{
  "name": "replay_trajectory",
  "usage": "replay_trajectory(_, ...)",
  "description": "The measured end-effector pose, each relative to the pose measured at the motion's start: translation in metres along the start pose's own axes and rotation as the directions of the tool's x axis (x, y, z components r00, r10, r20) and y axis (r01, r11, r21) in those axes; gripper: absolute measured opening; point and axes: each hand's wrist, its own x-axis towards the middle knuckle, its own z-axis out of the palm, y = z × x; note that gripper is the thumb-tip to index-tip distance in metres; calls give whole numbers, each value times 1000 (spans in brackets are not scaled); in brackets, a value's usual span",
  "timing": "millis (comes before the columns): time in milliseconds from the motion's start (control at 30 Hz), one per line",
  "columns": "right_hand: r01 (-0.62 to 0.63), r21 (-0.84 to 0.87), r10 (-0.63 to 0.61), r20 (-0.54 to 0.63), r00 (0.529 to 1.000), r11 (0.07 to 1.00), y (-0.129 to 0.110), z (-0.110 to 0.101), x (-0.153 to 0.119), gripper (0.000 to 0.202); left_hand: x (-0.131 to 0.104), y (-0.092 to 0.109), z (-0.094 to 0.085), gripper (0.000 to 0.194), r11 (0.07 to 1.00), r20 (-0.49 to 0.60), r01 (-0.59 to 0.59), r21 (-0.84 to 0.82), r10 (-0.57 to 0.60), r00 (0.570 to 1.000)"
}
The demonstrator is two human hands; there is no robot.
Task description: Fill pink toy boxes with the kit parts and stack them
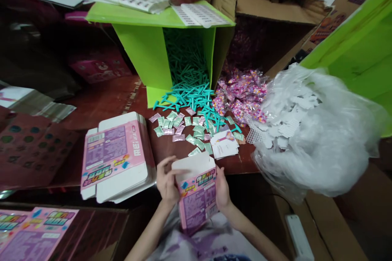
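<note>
A pink and purple printed carton (pixel 197 204) stands upright in front of my body, its white top flap raised at the back. My left hand (pixel 168 181) grips its left side, with fingers bent over the upper edge. On the right side my right hand (pixel 222 189) holds the same carton, most of its fingers hidden behind it. Just beyond the carton lie a small stack of white printed cards (pixel 225 144) and several green and pink sachets (pixel 196 130). Left of my left hand is a stack of flattened pink cartons (pixel 116 151).
Teal plastic T-shaped sticks (pixel 192 96) spill from a green bin (pixel 141 57). Bags of colourful beads (pixel 240 94) spill from a cardboard box (pixel 275 4). A clear plastic bag with white pieces (pixel 321 130) bulges at right. A white power strip (pixel 298 236) lies below.
</note>
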Motion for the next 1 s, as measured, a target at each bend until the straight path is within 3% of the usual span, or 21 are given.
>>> replay_trajectory(33,-77,100,75,20,997,992,-1,3,-3,53,3,4,1,38,996,-11,88,-1,-88,996)
replay_trajectory(100,-149,237,144,38,989,960,-5,6,-7,36,6,6,2,31,959,101,281,-24,-277,956)
replay_trajectory(200,-197,303,172,106,979,932,-13,4,-5,10,-2,-4,5,37,817,310,545,-186,-478,822)
replay_trajectory(267,-244,289,217,125,968,926,-15,3,1,24,-9,-11,8,39,684,342,649,-333,-553,760)
replay_trajectory(333,-217,255,207,67,976,942,-13,3,8,40,-14,-15,12,31,546,385,710,-445,-599,702)
replay_trajectory(433,-140,190,139,18,990,972,-5,3,16,36,-13,-14,18,30,381,473,787,-485,-643,603)
replay_trajectory(467,-123,176,120,23,992,977,-2,2,17,31,-12,-13,19,31,371,471,787,-492,-647,600)
replay_trajectory(533,-74,136,70,31,997,988,3,-1,19,24,-12,-12,20,34,410,426,755,-512,-642,638)
replay_trajectory(633,78,-22,-78,-9,997,997,9,-8,22,20,-17,-12,22,19,570,371,675,-469,-566,736)
replay_trajectory(733,171,-171,-182,-56,982,970,13,-12,25,16,-23,-13,24,21,682,356,643,-349,-538,764)
replay_trajectory(867,137,-139,-143,-33,989,981,15,-16,24,16,-27,-12,21,21,705,364,616,-351,-504,783)
replay_trajectory(1000,143,-99,-129,132,983,985,17,-30,14,11,-32,-9,6,18,809,378,513,-288,-396,837)
